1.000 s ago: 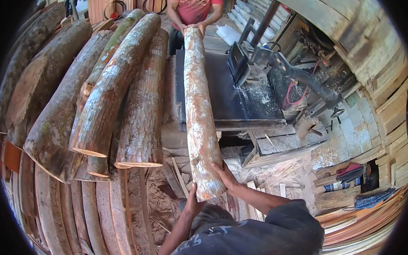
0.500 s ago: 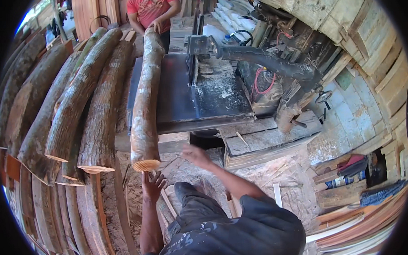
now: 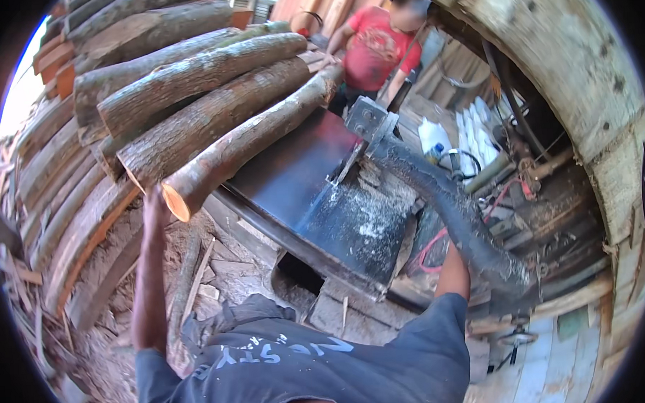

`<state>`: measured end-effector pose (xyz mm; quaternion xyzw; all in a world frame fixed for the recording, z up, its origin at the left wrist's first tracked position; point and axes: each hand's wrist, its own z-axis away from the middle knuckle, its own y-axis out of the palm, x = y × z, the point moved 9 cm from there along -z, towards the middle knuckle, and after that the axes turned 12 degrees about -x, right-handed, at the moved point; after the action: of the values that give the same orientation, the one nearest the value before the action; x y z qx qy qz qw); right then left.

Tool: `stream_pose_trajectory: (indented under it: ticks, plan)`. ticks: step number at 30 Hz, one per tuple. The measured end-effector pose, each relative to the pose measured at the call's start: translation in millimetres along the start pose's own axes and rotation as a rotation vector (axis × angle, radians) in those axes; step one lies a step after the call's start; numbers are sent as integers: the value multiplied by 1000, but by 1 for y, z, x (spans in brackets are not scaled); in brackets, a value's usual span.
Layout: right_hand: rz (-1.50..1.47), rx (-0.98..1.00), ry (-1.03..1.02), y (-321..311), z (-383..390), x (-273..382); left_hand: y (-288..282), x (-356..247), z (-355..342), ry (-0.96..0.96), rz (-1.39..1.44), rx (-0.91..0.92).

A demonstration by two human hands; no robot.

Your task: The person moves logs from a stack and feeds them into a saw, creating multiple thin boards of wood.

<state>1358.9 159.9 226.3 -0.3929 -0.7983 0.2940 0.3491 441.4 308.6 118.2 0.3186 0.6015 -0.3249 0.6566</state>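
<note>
My left hand [image 3: 154,202] supports the near, pale cut end of a bark-covered log [image 3: 253,136], its fingers partly hidden behind that end. Stretching diagonally away, the log lies over the left part of the dark metal saw table [image 3: 305,209]; its far end is beside a co-worker in red [image 3: 379,47]. A bulky metal saw arm [image 3: 439,197] crosses the table's right side, with a bracket [image 3: 369,122] at its end. My right forearm [image 3: 453,268] reaches up beside that arm, the hand behind it and out of sight.
Thick logs [image 3: 205,106] are piled at the left, with slabs [image 3: 89,238] below. Wood scraps [image 3: 204,277] litter the floor. White sacks [image 3: 476,139], a pink cord [image 3: 434,247] and a handwheel [image 3: 519,337] are on the right, under a weathered wooden structure [image 3: 581,72].
The view has swung and tilted. The log shifted left over the table toward the pile. My right hand left the log and moved rightward to the machine; my left stayed at its near end.
</note>
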Motion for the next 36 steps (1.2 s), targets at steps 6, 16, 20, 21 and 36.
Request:
stream_pose_trajectory:
  ticks: [6, 16, 20, 21, 36]
  plan:
    - [-369, 53, -52, 38, -42, -25, 92, -311, 132, 519, 170, 290]
    - [-1093, 228, -524, 64, -25, 181, 148, -521, 220, 1357, 92, 24]
    - [-991, 336, -707, -4, 9, 275, 152, -521, 188, 1130, 154, 184]
    - [-903, 379, -765, -5, 19, 294, 162, -509, 182, 791, 295, 330]
    - [-901, 517, -898, 13, -4, 342, 151, -517, 229, 1479, -322, -247]
